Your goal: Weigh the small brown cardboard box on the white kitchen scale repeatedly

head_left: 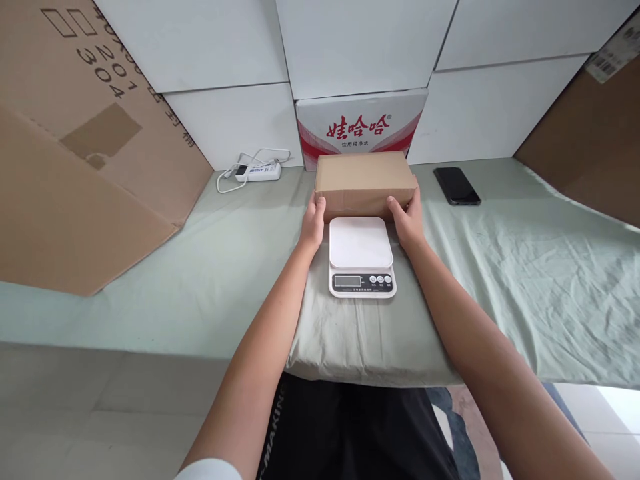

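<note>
Between my two hands is a plain brown cardboard box [365, 175], closed on top. My left hand [314, 219] grips its left end, thumb on the front face. The right end is held by my right hand [407, 217], its thumb also on the front; the other fingers of both hands are mostly hidden behind the box's sides. Just in front of the box lies a white kitchen scale [362, 257] with a square platform and nothing on it. Its display looks blank, with several round buttons beside it. Whether the box touches the table I cannot tell.
A pale green cloth [240, 267] covers the table. Behind the box stands a white and red carton [363, 123] against white panels. A power strip with a white cable [260, 171] lies back left, a black phone [456, 185] back right. Large cardboard sheets [100, 167] flank both sides.
</note>
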Available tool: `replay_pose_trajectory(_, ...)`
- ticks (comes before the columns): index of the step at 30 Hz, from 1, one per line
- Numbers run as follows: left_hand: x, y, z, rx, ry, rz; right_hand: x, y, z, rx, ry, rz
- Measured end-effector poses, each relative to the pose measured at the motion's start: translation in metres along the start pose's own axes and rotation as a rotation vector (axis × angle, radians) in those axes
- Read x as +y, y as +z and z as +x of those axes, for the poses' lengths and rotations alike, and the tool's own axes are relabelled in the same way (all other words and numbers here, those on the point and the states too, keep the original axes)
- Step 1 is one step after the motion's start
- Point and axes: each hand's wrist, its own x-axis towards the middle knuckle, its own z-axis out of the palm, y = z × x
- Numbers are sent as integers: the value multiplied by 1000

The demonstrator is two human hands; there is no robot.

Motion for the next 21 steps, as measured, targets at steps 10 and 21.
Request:
replay_pose_trajectory(10,-1,-1,4,-13,63,45,-13,4,0,-6,-3,47)
replay_pose_trajectory(21,53,-9,-98,24,302,84,-89,-43,-75,-105,-135,73)
